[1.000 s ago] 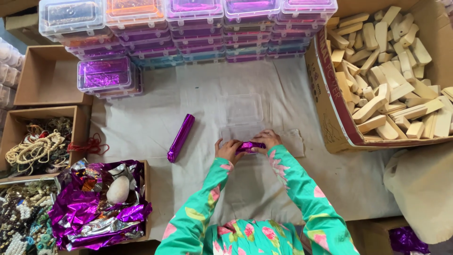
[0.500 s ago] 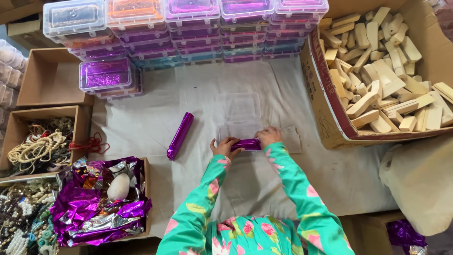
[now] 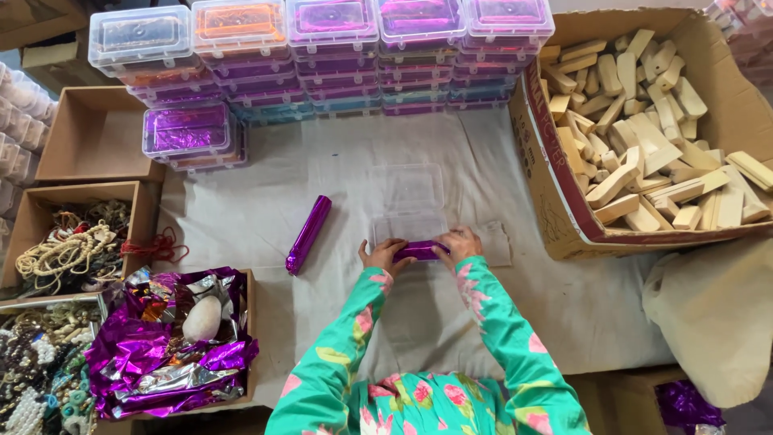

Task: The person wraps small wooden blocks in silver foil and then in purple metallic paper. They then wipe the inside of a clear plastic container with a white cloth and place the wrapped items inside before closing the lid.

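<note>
Purple foil bar point(image 3: 420, 250) (ends hidden) between hands point(image 3: 385, 255) point(image 3: 459, 244).

One head-worn camera looks steeply down, from well above, onto the cloth-covered table point(image 3: 515, 161).

You wore green floral sleeves point(image 3: 515, 338); the foil-wrapped piece point(image 3: 419, 250) was purple, the table cloth point(image 3: 266, 193) grey-white.

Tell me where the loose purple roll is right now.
In the head view, the purple roll lies on the cloth, left of the left hand, above the foil box.
</note>
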